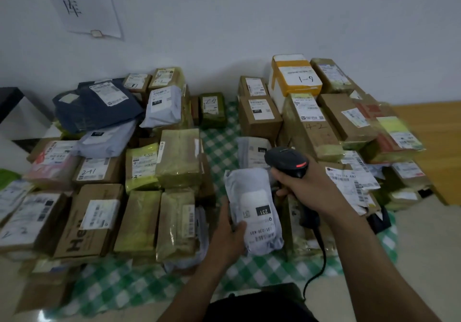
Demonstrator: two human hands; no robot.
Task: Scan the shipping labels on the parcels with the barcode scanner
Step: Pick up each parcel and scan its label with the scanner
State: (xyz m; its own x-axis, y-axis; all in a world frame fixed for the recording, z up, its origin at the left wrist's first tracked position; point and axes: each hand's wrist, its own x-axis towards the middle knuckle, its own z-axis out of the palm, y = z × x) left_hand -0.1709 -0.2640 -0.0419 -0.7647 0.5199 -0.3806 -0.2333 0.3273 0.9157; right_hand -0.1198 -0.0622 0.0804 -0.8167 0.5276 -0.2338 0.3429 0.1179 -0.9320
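- Fingers of my left hand (230, 236) grip the grey parcel (252, 187); my right hand (309, 192) wraps the scanner (287, 160).
- I'd flatten the label (260, 219) and aim at its barcode.

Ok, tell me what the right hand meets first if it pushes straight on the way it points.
Probably the grey mailer labelled 010, lying just beyond the barcode scanner the right hand grips; depth is unclear, so it might pass above.

One wide-angle head-worn camera is pointed forward and down over the green-and-white checked cloth (219, 147). Its near edge is framed close below; the pale grey painted wall (274, 22) is faced beyond the far edge.
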